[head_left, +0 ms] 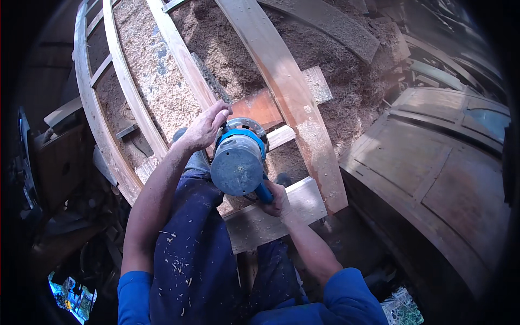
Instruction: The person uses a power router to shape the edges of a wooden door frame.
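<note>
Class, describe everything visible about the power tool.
The power tool has a grey, round, speckled casing, a blue band and a metal-looking rounded base. The right hand grips its blue handle; the left hand touches its far left side. Its casing end faces the camera, hiding any contact with the wooden frame below.

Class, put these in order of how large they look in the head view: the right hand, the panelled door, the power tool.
Largest to smallest:
1. panelled door
2. power tool
3. right hand, partly hidden around the handle
</note>
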